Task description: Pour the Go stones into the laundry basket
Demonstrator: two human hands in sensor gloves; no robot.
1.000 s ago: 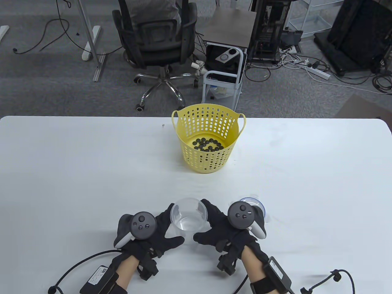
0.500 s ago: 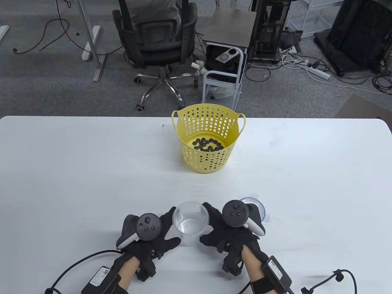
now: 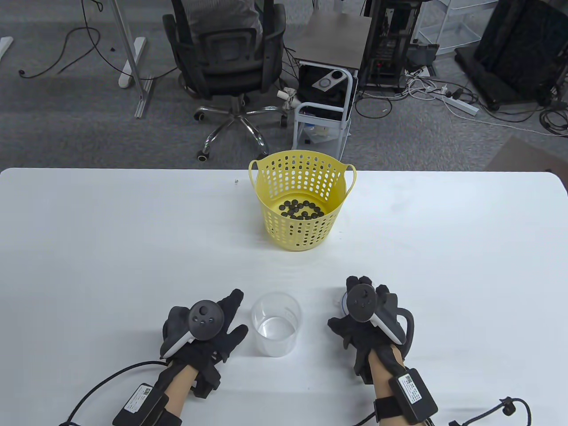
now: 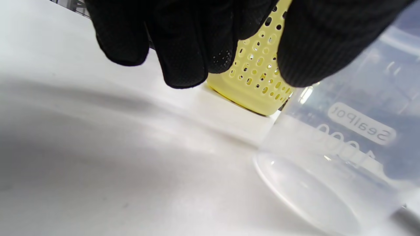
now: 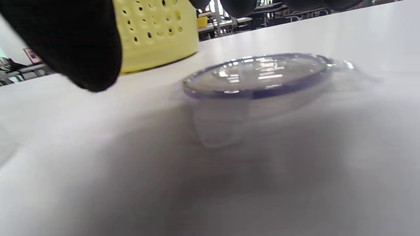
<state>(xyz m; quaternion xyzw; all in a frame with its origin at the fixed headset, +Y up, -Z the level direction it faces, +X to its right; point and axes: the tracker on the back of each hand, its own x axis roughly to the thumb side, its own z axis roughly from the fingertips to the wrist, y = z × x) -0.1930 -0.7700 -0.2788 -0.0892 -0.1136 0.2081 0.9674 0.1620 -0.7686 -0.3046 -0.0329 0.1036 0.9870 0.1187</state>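
Bare table [image 3: 111,248] surrounds the clear cup [image 3: 276,324] at lower centre, now released: left hand [image 3: 202,330] spread beside it, right hand [image 3: 366,317] moved over the lid [image 5: 259,75], fingers apart.

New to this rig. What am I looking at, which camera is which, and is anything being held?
Two gloved human hands, a tracker strapped on each. The table view looks down: left hand and right hand flank an empty clear cup standing on the table. Neither holds anything. Black Go stones lie in the yellow basket behind. The left wrist view sees the cup up close; the right wrist view sees its lid flat on the table, under that hand's fingers.
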